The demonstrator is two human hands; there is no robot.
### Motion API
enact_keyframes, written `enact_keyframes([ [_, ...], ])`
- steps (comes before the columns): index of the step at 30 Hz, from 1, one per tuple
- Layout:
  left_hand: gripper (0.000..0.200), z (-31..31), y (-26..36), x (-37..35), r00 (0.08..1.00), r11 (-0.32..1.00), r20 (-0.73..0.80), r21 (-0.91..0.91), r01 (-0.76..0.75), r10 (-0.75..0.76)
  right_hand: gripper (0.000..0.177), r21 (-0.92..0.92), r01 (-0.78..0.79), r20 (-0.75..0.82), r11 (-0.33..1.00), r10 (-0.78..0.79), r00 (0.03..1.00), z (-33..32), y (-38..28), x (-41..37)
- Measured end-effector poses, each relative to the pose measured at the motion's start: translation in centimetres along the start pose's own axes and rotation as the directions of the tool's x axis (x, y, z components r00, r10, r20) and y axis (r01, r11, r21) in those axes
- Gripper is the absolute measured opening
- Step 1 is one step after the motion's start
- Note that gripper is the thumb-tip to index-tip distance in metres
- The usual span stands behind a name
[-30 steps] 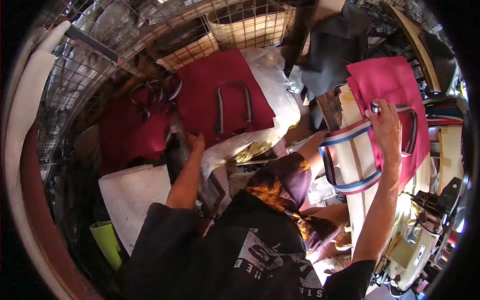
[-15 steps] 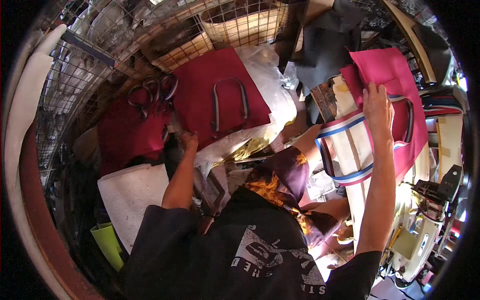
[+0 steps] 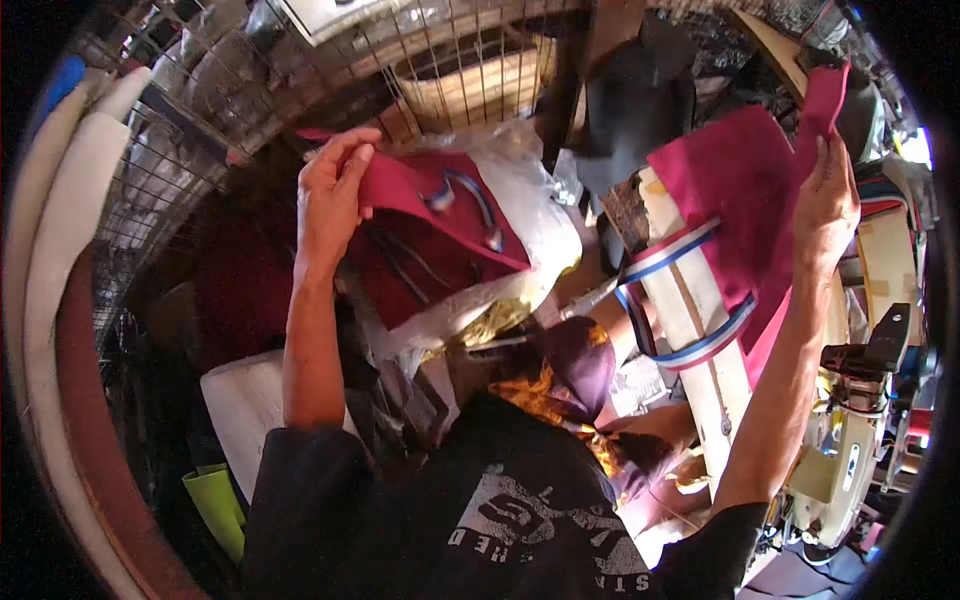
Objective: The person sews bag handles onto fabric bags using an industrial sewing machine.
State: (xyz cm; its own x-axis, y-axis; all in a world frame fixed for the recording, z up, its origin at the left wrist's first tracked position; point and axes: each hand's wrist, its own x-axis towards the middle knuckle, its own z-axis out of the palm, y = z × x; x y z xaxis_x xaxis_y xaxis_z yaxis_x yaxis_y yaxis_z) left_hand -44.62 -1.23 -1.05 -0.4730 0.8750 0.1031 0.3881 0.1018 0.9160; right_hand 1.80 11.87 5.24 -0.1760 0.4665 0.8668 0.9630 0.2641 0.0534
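Observation:
My left hand (image 3: 335, 195) is pinched on the raised edge of a maroon fabric panel (image 3: 405, 190) that carries a striped strap handle (image 3: 475, 200). Beneath it another maroon panel with a dark strap lies on a clear plastic bag (image 3: 550, 220). On the other side, my right hand (image 3: 828, 205) grips a lifted strip of a second maroon fabric piece (image 3: 730, 175). That piece drapes over a pale wooden plank (image 3: 705, 395). Its red, white and blue strap (image 3: 690, 345) loops across the plank.
A sewing machine (image 3: 850, 460) stands at the lower right. Wire mesh (image 3: 470, 80) runs along the back. At left are a rolled white sheet (image 3: 75, 220), a folded white sheet (image 3: 245, 400) and a green roll (image 3: 212, 500). Dark maroon fabric (image 3: 240, 290) lies in shadow.
My left hand has risen and lifted the top panel's edge, showing another panel underneath. My right hand has moved right and up, pulling the fabric's end upward.

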Motion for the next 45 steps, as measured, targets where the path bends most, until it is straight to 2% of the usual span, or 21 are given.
enact_keyframes([
  [3,0.02,-1.4,3.8,-0.5,0.991,0.989,0.111,-0.134,-0.058,0.073,0.029,0.173,0.194,-0.07,0.966,-0.185,0.98,-2.6,-6.2,2.9],
  [5,0.021,-1.6,4.8,-0.8,0.964,0.93,0.174,-0.344,-0.133,0.202,0.041,0.405,0.218,0.06,0.888,-0.264,0.963,-5.8,-12.7,3.1],
  [9,0.048,-1.7,5.7,-2.1,0.872,0.803,0.432,-0.591,0.079,0.232,0.063,0.599,0.268,0.227,0.755,-0.481,0.847,-6.9,-22.4,-2.9],
  [10,0.061,-0.5,6.6,-3.4,0.936,0.791,0.335,-0.599,0.123,0.108,0.063,0.634,0.212,0.323,0.744,-0.504,0.802,-6.7,-23.8,-4.6],
  [11,0.055,0.2,5.5,-4.0,0.939,0.792,0.341,-0.584,0.179,0.039,0.063,0.664,0.149,0.415,0.733,-0.527,0.742,-6.1,-24.7,-6.7],
  [12,0.048,-0.1,3.3,-4.0,0.934,0.919,0.339,-0.394,0.034,0.11,0.063,0.661,0.135,0.419,0.738,-0.513,0.749,-5.4,-25.2,-8.8],
  [14,0.026,-0.3,5.2,-5.0,0.869,0.998,0.49,-0.038,-0.048,0.06,0.062,0.653,0.114,0.422,0.748,-0.485,0.766,-4.6,-25.7,-11.6],
  [17,0.021,0.2,3.8,-5.1,0.874,0.998,0.484,0.056,0.026,-0.05,0.061,0.699,0.067,0.416,0.712,-0.481,0.772,-5.2,-25.3,-12.6],
  [21,0.015,1.5,2.9,-6.1,0.903,0.996,0.421,-0.054,-0.067,0.083,0.061,0.809,-0.175,0.439,0.562,-0.378,0.815,-5.4,-24.5,-13.8],
  [22,0.012,1.7,3.6,-6.6,0.9,0.986,0.436,-0.144,0.085,-0.014,0.056,0.813,-0.316,0.509,0.489,-0.334,0.793,-5.8,-24.6,-14.1],
  [23,0.011,1.8,3.4,-6.7,0.908,0.995,0.417,-0.103,0.011,0.033,0.053,0.815,-0.412,0.546,0.408,-0.302,0.781,-6.2,-24.8,-14.0],
  [28,0.009,2.1,5.5,-6.7,0.904,0.973,0.38,-0.193,-0.129,0.195,0.053,0.815,-0.439,0.519,0.379,-0.139,0.843,-8.2,-24.9,-11.4],
  [31,0.011,1.3,8.1,-7.2,0.886,0.963,0.39,-0.191,-0.189,0.251,0.051,0.772,-0.412,0.53,0.484,-0.133,0.837,-6.9,-23.8,-10.9],
  [33,0.02,0.7,9.0,-6.6,0.782,0.869,0.385,-0.289,-0.401,0.489,0.051,0.834,-0.321,0.393,0.448,-0.075,0.916,-7.2,-22.2,-8.9],
  [35,0.044,-0.1,10.8,-5.9,0.788,0.746,0.266,-0.577,-0.331,0.555,0.05,0.818,-0.477,0.519,0.323,-0.054,0.853,-8.3,-20.8,-7.2],
  [36,0.069,-0.9,10.2,-4.1,0.717,0.68,0.215,-0.573,-0.457,0.663,0.049,0.816,-0.425,0.493,0.392,-0.087,0.866,-9.3,-20.0,-6.0],
  [37,0.08,-1.9,8.9,-1.2,0.559,0.591,0.195,-0.328,-0.737,0.806,0.048,0.809,-0.365,0.465,0.461,-0.121,0.877,-10.2,-19.1,-4.9],
  [39,0.091,-2.5,8.9,0.1,0.485,0.512,0.379,0.033,-0.858,0.788,0.045,0.856,-0.28,0.392,0.434,-0.192,0.9,-11.1,-17.3,-3.9],
  [40,0.094,-1.4,7.4,0.7,0.517,0.599,0.426,-0.079,-0.797,0.743,0.041,0.86,-0.269,0.381,0.434,-0.194,0.904,-11.9,-16.6,-3.5],
  [41,0.096,-0.4,6.6,0.4,0.557,0.641,0.489,-0.005,-0.768,0.671,0.037,0.858,-0.29,0.398,0.423,-0.191,0.897,-12.5,-16.0,-3.4],
  [45,0.066,2.7,3.2,0.4,0.589,0.657,0.487,0.041,-0.753,0.645,0.028,0.854,-0.272,0.396,0.443,-0.215,0.893,-13.9,-13.1,-4.2],
])
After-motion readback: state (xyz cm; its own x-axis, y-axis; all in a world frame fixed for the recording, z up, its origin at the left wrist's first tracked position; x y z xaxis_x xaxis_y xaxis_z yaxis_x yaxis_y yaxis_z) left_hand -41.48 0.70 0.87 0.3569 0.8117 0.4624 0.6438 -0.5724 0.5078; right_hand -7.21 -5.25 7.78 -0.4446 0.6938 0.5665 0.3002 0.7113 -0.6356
